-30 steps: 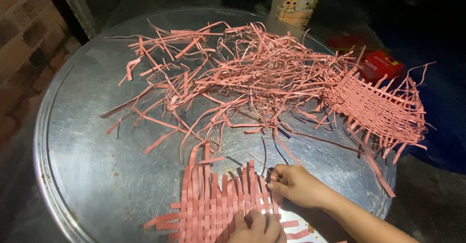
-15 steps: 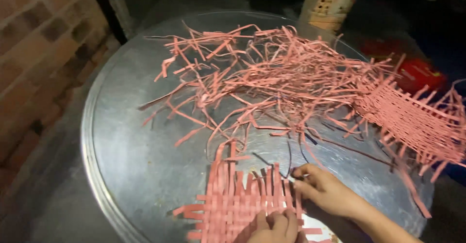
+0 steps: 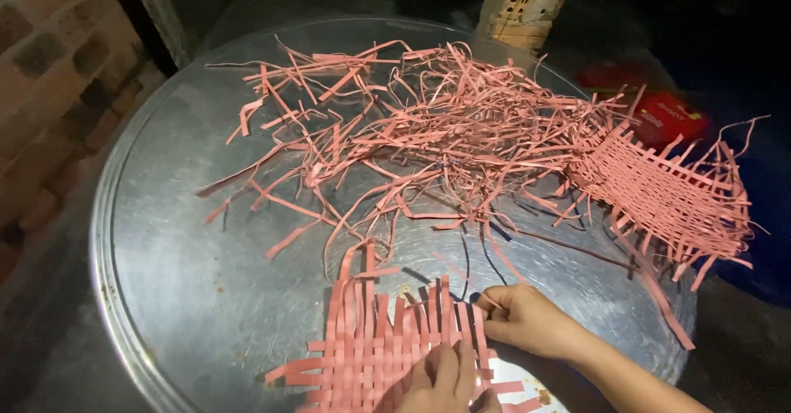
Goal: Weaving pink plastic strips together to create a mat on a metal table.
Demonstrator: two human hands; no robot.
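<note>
A small woven mat of pink paper strips (image 3: 375, 351) lies at the near edge of a round metal tray (image 3: 173, 298). My left hand (image 3: 445, 380) presses flat on the mat's right part. My right hand (image 3: 527, 321) is at the mat's right edge, its fingers pinched on a thin pink strip (image 3: 486, 298) there. A big loose heap of pink strips (image 3: 412, 124) covers the far half of the tray. A second, larger woven pink mat (image 3: 667, 194) rests on the tray's right rim.
A brick wall (image 3: 49, 75) runs along the left. A brick pillar (image 3: 531, 1) stands beyond the tray. A red packet (image 3: 671, 116) lies on the dark floor behind the larger mat.
The view has shifted, so the tray sits differently in frame. My hands stay on the small mat; the right hand has closed on a strip at its edge.
</note>
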